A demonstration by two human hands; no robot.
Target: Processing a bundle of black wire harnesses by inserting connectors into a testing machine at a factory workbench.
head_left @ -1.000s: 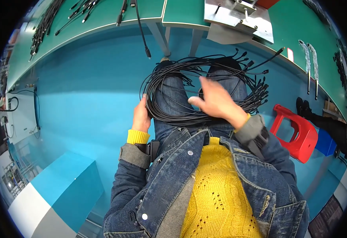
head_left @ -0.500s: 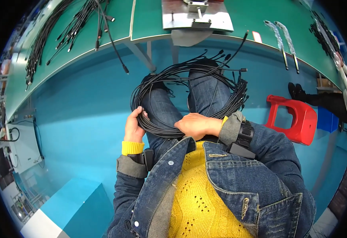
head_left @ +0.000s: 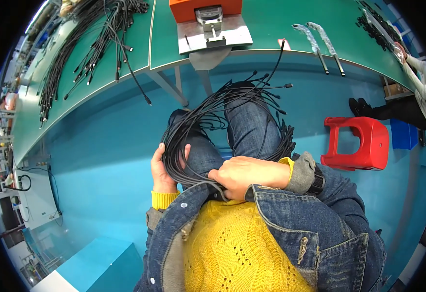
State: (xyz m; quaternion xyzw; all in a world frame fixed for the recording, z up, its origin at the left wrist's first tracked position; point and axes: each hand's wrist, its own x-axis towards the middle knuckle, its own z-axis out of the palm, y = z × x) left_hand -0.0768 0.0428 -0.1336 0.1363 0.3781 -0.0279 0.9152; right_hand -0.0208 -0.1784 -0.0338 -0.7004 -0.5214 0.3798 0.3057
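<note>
Cable bundle (head_left: 176, 134) may lose its shape

The bundle lies in an open curve across the thighs (head_left: 252, 129). The left hand (head_left: 163, 173) holds its left bend between thumb and fingers; the right hand (head_left: 235, 173) is closed around its near side, with fingertips mostly hidden. Each grip seems to secure only its own part. At the right of the bundle, many cable ends (head_left: 286, 141) are spread and no hand holds them, so a lift could let this part slide down or open like a fan. One loose cable (head_left: 276, 63) points from the bundle toward the bench (head_left: 266, 19) beyond; it could catch there if pulled, though I cannot tell whether it touches. Uneven pulling may also tangle the bundle's crossed far part.
</note>
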